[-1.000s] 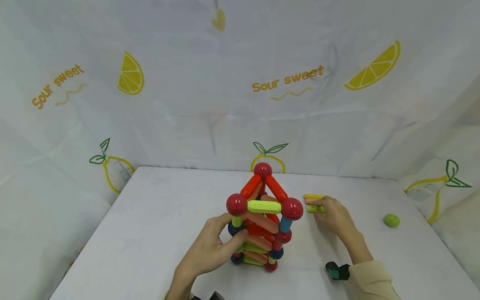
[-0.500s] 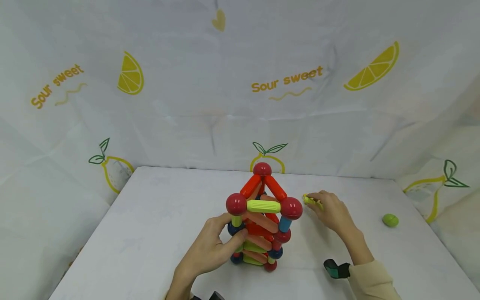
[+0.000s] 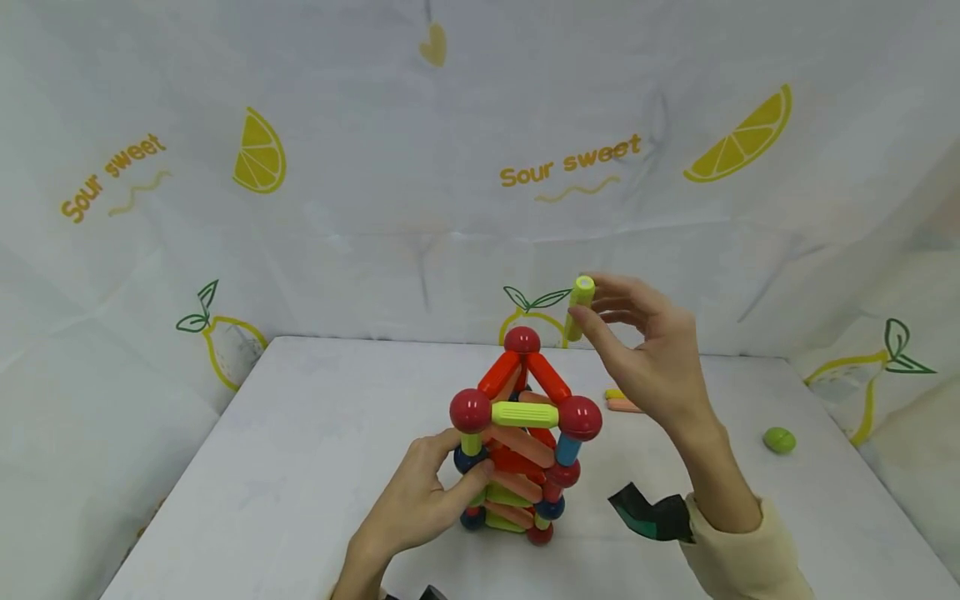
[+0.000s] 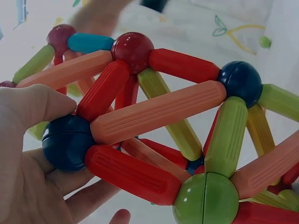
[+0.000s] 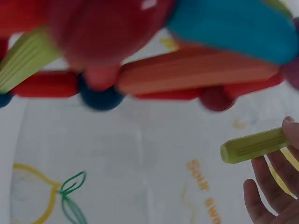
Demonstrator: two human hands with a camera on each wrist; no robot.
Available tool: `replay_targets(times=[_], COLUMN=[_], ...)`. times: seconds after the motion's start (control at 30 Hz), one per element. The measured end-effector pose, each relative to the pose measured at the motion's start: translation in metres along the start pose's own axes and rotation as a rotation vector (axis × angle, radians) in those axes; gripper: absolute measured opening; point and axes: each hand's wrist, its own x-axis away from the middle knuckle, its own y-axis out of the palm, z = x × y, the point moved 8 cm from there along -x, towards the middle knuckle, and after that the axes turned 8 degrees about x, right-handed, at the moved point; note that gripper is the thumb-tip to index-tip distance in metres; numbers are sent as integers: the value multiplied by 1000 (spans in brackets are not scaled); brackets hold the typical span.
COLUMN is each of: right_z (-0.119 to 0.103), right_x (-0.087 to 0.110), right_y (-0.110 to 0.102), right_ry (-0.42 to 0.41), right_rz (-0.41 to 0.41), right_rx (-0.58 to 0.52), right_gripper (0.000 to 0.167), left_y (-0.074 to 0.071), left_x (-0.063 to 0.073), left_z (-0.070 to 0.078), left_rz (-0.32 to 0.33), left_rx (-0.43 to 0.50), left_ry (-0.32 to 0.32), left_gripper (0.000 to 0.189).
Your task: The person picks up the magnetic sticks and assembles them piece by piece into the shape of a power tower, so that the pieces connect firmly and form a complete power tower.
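A tower of coloured rods and balls (image 3: 525, 414) stands on the white table, with a red ball (image 3: 522, 340) at its peak. My left hand (image 3: 420, 493) grips its left side, thumb and fingers round a dark blue ball (image 4: 70, 142). Raised behind and right of the peak, my right hand (image 3: 654, 350) pinches a yellow-green rod (image 3: 580, 308) held nearly upright. In the right wrist view the same rod (image 5: 254, 145) sticks out from thumb and fingertips, apart from the tower. The lower back of the tower is mostly hidden.
A yellow rod (image 3: 615, 394) and a salmon rod (image 3: 622, 406) lie on the table (image 3: 337, 417) right of the tower. Farther right rests a green ball (image 3: 780, 440). A white cloth (image 3: 375, 250) with lemon prints hangs behind the table.
My right hand has picked up the yellow-green rod from the table, lifted it and brought it left toward the tower's peak. The left hand and tower have stayed in place.
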Motion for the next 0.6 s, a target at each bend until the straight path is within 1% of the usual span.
replay_targets(times=[0.07,0.1,0.17,0.23,0.37,0.6], right_z=[-21,-30,-42,-49,-51,-50], right_x=[-8,-11,-16,-17,-16,-11], right_y=[-3,-2,1,6,16,22], right_ry=[-21,-31,-54,-75,-93,-97], right_rz=[23,22,2,-29,-83,-118], right_rx=[-80,-105,-128,-128,-107,-114], right_gripper=[40,40,40,39,38,39], left_y=[0,0,0,1,1,0], left_x=[0,0,0,0,0,0], left_z=[0,0,0,0,1,0], left_rz=[1,1,0,-5,-8,-6], left_rx=[-3,-4,-4,-3,-4,2], left_ry=[4,7,14,22,29,4], left_gripper=[33,33,32,31,31,33])
